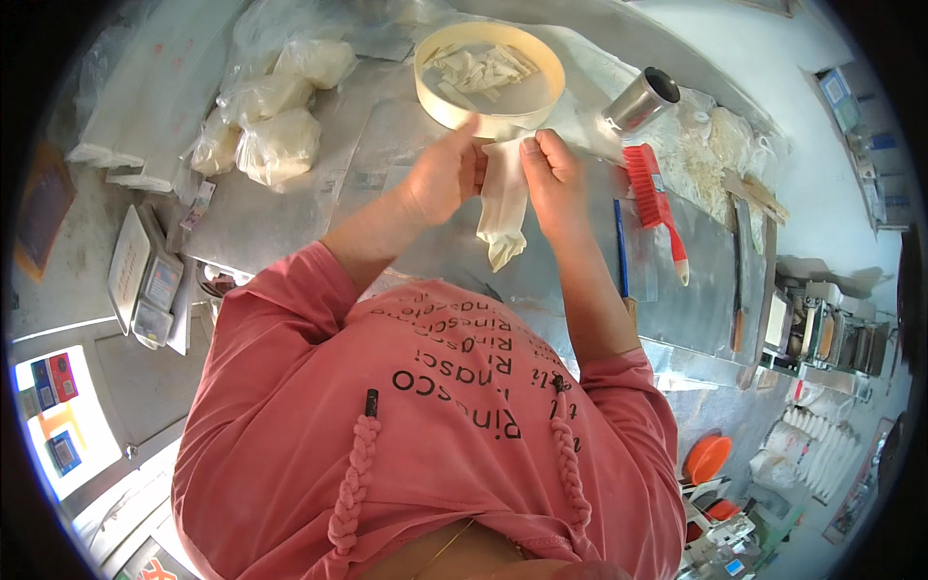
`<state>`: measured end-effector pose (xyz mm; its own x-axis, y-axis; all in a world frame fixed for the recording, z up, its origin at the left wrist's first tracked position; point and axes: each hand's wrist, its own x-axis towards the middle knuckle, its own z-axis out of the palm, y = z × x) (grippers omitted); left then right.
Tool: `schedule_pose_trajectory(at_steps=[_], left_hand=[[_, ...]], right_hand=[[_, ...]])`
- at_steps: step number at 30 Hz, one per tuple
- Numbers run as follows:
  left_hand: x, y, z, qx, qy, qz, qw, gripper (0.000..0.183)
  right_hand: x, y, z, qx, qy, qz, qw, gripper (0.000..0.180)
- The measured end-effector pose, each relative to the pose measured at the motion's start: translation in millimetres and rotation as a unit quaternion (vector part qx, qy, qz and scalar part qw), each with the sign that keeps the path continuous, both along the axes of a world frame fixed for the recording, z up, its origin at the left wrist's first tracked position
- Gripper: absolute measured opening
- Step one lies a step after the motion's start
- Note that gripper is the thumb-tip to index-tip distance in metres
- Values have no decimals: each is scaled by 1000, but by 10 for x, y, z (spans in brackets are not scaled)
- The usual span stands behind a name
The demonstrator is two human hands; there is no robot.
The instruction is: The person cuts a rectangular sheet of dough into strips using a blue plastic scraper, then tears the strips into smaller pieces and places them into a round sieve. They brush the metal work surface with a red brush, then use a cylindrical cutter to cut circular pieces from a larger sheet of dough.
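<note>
A narrow, limp cream sheet (503, 192), either thin dough or cloth, hangs between my hands over the metal worktable, its lower end gathered in folds. My right hand (554, 177) pinches its upper right corner between thumb and fingers. The fingers of my left hand (446, 174) curl at its upper left edge, partly hidden, while the thumb points up. Just beyond my hands stands a round sieve with a pale rim (428, 98). Pale flat scraps (486, 69) lie in it.
Tied clear bags of pale contents (279, 145) sit at the left. To the right are a metal cylinder (638, 105), a red brush (649, 192), a blue-edged scraper (621, 246) and a long knife (741, 275). A digital scale (148, 279) stands off the left edge. Rollered machinery (823, 326) is farther right.
</note>
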<state>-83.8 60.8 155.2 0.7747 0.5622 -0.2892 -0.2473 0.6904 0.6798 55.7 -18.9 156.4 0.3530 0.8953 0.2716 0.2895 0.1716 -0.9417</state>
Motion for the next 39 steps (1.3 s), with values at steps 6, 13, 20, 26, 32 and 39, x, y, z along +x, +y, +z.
schedule_pose_trajectory(at_steps=[6, 13, 20, 26, 32, 39], left_hand=[[153, -169, -99, 207, 49, 191, 958, 23], [202, -199, 195, 146, -2, 250, 957, 23], [42, -74, 139, 147, -74, 201, 966, 23], [-46, -101, 274, 157, -104, 184, 965, 27], [-179, -99, 393, 130, -106, 156, 973, 29], [-135, -28, 542, 261, -14, 13, 965, 28]], right_hand=[[-343, 102, -48, 79, 95, -107, 986, 17], [-291, 77, 125, 132, 355, -61, 923, 15], [-211, -60, 321, 134, 408, -63, 901, 17], [-98, -152, 325, 157, 423, -27, 892, 17], [2, -275, 355, 128, 482, 114, 859, 20], [112, -88, 101, 59, 297, 5, 953, 43]])
